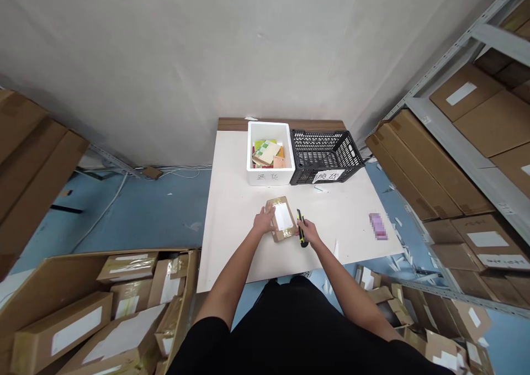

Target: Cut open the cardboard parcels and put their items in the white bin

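Note:
A small brown cardboard parcel (282, 219) with a white label lies flat on the white table (232, 220). My left hand (264, 221) rests on the parcel's left edge, fingers pressed against it. My right hand (309, 232) is closed around a black and yellow utility knife (301, 227), held just right of the parcel with its tip near the parcel's right edge.
A white foam box (270, 174) holding several small items and a black plastic crate (324, 155) stand at the table's far side. A blurred purple item (377, 226) lies to the right. A big open carton of parcels (103, 303) sits on the floor left; shelves of boxes (464, 159) stand right.

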{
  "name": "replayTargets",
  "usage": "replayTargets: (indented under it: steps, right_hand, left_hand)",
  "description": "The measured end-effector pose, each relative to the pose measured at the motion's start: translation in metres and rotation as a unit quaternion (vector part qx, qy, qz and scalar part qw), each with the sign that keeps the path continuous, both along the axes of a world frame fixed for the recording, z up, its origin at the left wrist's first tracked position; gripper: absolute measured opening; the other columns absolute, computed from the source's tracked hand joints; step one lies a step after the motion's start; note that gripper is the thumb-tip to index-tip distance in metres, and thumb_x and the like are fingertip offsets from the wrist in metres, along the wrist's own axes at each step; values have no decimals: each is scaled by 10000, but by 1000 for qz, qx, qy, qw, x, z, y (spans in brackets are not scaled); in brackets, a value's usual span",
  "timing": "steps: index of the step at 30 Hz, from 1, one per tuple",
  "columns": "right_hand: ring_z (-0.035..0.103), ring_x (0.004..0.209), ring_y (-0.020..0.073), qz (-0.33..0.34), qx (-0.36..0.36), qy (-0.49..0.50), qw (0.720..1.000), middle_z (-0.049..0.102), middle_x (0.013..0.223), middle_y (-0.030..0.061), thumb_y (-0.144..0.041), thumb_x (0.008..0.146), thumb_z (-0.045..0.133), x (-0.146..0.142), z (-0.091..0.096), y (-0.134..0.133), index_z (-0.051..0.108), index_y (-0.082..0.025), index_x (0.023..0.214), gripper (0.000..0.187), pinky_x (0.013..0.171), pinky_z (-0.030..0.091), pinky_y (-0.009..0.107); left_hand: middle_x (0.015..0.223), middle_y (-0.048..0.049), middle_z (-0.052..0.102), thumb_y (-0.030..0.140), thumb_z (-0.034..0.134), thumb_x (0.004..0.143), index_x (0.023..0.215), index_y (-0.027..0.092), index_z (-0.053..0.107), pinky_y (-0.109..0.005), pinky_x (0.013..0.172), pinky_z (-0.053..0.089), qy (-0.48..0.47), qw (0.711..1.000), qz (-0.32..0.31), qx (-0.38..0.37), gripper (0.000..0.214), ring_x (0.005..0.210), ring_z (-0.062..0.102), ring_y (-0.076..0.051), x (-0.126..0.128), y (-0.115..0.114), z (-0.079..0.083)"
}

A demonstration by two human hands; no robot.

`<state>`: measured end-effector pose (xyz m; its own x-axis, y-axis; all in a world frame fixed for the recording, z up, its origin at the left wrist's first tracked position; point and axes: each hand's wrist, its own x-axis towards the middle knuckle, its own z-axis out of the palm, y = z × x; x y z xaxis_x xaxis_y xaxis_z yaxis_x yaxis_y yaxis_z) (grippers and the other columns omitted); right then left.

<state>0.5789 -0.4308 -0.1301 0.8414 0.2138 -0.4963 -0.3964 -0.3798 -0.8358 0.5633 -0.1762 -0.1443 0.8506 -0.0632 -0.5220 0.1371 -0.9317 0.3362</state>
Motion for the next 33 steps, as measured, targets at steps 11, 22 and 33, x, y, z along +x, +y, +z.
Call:
replayTargets:
  steps: [11,22,33]
  right_hand:
    - [720,705,165,235,-323,-57,915,760,1060,103,-342,1077,444,88,29,94,526,-178,1350,329,706,497,246]
    - [769,896,262,319,-412,-55,851,752,1122,200,-335,1011,550,91,26,112,558,-130,1324,374,815,544,329]
    - [753,1037,301,325,-419,-30,847,748,1162,178,-224,862,721,54,34,97,654,-148,1203,356,799,562,325]
  left_hand:
    - [1739,45,-214,503,812,736,1667,441,13,-495,1037,514,57,997,46,22,1228,1419,445,-417,12,-29,3]
    - [1740,81,-209,481,812,722,1648,490,-39,-502,1019,522,63,996,56,7,1258,1384,476,-398,11,-28,1]
    - [1749,73,-188,579,792,739,1638,511,-54,-501,1020,519,77,995,48,29,1236,1392,458,-403,10,-24,5]
